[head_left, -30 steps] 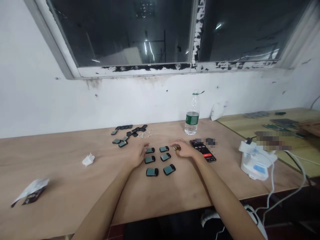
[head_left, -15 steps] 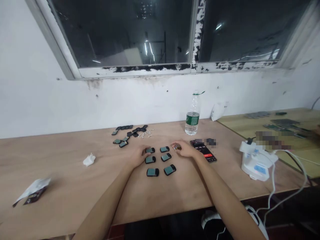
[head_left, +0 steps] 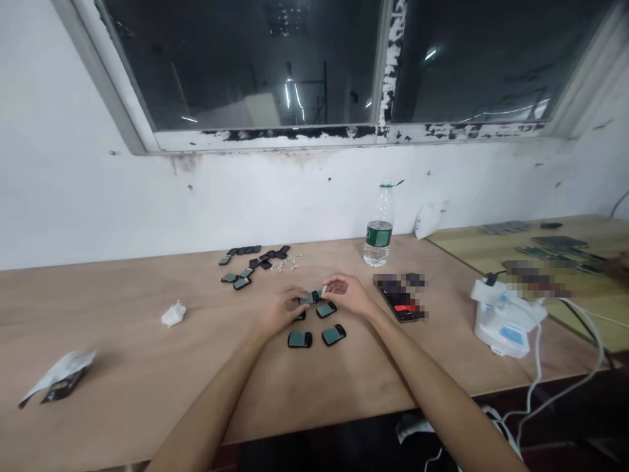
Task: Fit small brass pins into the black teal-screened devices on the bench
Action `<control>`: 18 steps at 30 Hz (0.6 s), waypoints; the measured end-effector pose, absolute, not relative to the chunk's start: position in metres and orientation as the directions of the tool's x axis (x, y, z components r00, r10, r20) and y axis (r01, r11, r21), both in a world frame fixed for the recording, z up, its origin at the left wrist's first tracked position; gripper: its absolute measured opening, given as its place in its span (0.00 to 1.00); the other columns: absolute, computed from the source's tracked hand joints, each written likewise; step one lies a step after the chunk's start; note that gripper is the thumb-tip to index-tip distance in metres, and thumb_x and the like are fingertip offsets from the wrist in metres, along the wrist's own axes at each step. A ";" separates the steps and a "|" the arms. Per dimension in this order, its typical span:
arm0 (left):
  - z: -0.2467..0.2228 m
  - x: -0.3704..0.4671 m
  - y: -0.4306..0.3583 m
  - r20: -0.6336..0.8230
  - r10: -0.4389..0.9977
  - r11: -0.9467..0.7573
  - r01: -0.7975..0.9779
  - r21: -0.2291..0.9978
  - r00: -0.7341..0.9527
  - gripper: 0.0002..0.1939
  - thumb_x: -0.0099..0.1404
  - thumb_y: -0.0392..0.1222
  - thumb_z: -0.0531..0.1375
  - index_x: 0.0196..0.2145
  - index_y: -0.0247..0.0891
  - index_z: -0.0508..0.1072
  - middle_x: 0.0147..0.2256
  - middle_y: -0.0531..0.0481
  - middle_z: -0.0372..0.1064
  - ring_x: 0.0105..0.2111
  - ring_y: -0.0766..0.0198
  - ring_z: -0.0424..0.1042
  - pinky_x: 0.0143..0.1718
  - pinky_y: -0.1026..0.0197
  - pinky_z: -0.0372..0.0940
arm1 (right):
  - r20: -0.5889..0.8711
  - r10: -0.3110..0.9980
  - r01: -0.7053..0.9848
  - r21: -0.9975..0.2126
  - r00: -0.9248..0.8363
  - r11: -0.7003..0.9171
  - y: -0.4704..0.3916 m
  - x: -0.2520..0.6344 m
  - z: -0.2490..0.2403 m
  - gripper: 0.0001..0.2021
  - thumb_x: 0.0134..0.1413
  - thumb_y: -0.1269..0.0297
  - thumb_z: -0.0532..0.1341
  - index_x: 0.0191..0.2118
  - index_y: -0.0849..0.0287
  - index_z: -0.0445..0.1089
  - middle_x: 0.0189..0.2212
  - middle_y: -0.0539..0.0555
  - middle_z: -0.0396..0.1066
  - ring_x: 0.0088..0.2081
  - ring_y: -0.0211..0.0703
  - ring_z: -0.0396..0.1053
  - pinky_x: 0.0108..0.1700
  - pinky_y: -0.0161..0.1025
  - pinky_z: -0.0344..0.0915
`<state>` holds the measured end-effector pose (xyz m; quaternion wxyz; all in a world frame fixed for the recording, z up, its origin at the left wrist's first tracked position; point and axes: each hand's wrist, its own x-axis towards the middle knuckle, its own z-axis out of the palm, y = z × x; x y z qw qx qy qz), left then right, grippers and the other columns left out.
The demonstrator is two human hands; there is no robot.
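Observation:
My left hand [head_left: 285, 308] is closed on a small black device [head_left: 309, 297] with a grey-green face, tilted a little above the table. My right hand [head_left: 344, 293] pinches a small whitish-yellow piece [head_left: 324, 290] beside that device's right end. Behind its fingertips, another device [head_left: 319, 295] is partly hidden. One device [head_left: 299, 316] lies partly covered under my left hand. Nearer to me are a device [head_left: 325, 310] below my right fingertips, a device [head_left: 299, 339] at the front left and a device [head_left: 334, 335] at the front right.
Behind lie several black pieces [head_left: 265, 255] and small white bits [head_left: 284, 264]. A bottle [head_left: 378, 234] stands near the wall. On the right are a phone [head_left: 400, 298] and a white power strip [head_left: 508, 324] with cables. Left are crumpled tissue [head_left: 173, 314] and a torn packet [head_left: 61, 378].
My left hand has moved right and lifted the back-left device off its spot. My right hand has moved left toward it, bringing the small piece to the device's end.

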<state>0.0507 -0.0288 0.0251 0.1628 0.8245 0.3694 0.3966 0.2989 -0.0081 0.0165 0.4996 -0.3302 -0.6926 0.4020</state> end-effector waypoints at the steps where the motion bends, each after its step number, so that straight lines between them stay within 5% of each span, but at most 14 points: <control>1: 0.025 0.054 -0.030 0.525 0.735 -0.678 0.473 0.563 0.428 0.11 0.66 0.51 0.64 0.40 0.42 0.79 0.47 0.43 0.76 0.48 0.53 0.76 0.53 0.49 0.71 | 0.442 0.844 0.053 -0.877 -0.302 0.478 -0.008 0.296 0.015 0.17 0.46 0.56 0.73 0.41 0.59 0.77 0.34 0.54 0.77 0.35 0.43 0.75 0.42 0.41 0.74; 10: 0.027 0.061 -0.036 0.526 0.788 -0.615 0.449 0.648 0.320 0.10 0.61 0.46 0.69 0.39 0.41 0.82 0.46 0.44 0.78 0.46 0.52 0.78 0.53 0.49 0.72 | 0.596 0.739 0.223 -0.710 -0.315 0.668 -0.012 0.287 0.016 0.07 0.58 0.61 0.68 0.40 0.53 0.82 0.41 0.56 0.79 0.44 0.47 0.76 0.51 0.46 0.73; 18: 0.031 0.060 -0.039 0.544 0.810 -0.582 0.415 0.699 0.220 0.11 0.59 0.46 0.69 0.39 0.40 0.83 0.45 0.44 0.80 0.47 0.51 0.79 0.51 0.50 0.74 | 0.638 0.642 0.200 -0.626 -0.424 0.754 -0.017 0.286 0.018 0.22 0.55 0.60 0.71 0.56 0.51 0.76 0.54 0.58 0.76 0.56 0.52 0.72 0.61 0.51 0.68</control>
